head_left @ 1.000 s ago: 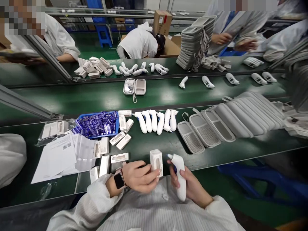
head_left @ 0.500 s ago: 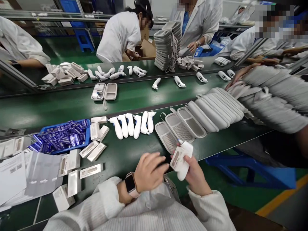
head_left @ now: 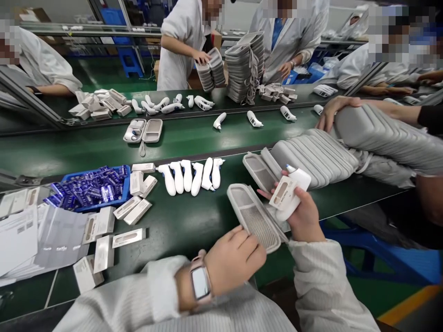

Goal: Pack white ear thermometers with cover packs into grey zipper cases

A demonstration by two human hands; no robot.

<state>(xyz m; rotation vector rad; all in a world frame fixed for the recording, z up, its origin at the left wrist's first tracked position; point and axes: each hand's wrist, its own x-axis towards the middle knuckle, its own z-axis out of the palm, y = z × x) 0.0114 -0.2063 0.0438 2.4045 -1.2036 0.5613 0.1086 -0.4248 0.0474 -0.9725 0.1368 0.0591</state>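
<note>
My left hand (head_left: 237, 256), wearing a watch, has its fingers curled over the near edge of a grey case (head_left: 258, 220). That case lies open, its mesh pocket facing up. In my right hand (head_left: 306, 216) are a white ear thermometer (head_left: 302, 177) with a blue tip and a small white box (head_left: 284, 193) with an oval window, pressed together. Both are held just above the case's right side. Behind them another open grey case (head_left: 258, 170) leans against a row of closed grey cases (head_left: 314, 157). Several white thermometers (head_left: 187, 175) lie side by side left of the cases.
A blue tray (head_left: 126, 189) of blue-wrapped packets stands at left, with small white boxes (head_left: 133, 207) and papers (head_left: 17, 244) around it. Thermometers and an open filled case (head_left: 152, 130) sit on the belt. At right, another person's hand (head_left: 334, 110) holds stacked cases.
My left hand has moved right and taken hold of the open case, which is now apart from the row. My right hand has moved up and right with the thermometer and box.
</note>
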